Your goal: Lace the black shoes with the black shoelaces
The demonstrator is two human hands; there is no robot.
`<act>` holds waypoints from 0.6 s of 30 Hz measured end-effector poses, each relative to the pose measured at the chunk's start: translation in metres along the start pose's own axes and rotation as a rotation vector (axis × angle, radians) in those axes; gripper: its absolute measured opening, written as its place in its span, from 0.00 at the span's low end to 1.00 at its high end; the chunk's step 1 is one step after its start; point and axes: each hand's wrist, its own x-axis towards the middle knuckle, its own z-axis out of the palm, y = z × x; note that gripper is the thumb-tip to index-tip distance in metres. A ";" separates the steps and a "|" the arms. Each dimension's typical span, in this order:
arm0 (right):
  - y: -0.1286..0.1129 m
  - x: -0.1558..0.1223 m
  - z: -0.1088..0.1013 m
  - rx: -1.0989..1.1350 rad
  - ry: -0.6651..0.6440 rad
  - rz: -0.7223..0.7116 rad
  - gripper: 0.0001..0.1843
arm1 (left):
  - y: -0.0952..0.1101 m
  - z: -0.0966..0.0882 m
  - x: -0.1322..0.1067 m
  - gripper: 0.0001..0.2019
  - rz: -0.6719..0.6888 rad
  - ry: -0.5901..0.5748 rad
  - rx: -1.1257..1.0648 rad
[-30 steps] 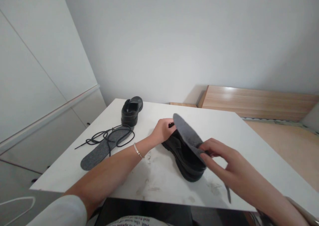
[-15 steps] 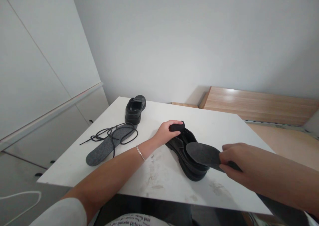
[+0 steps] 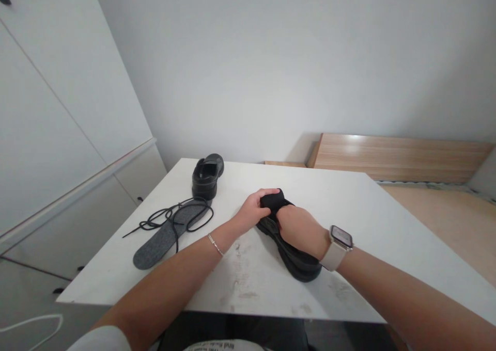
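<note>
Two hands meet at a black shoe point(image 3: 304, 272), which stands sole down on a white table point(image 3: 329, 191), heel toward the wearer. The left hand point(image 3: 250, 210) grips the raised tongue point(image 3: 273, 200) between thumb and fingers; a thin bracelet point(image 3: 215, 245) circles its wrist. The right hand point(image 3: 298, 227), with a watch point(image 3: 341, 236) at the wrist, reaches into the shoe's opening; its fingers are hidden, so whether they hold anything cannot be told. To the left, a grey insole point(image 3: 155, 246) lies flat with a loose black lace point(image 3: 176, 232) looped across it. Just beyond its far end stands a second black shoe point(image 3: 205, 186). White cabinets point(image 3: 65, 82) flank the table; a wood-grain panel point(image 3: 387, 157) appears at right.
</note>
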 end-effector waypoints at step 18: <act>-0.006 0.024 0.005 0.052 -0.055 -0.138 0.19 | 0.006 -0.010 0.006 0.30 0.086 -0.005 0.153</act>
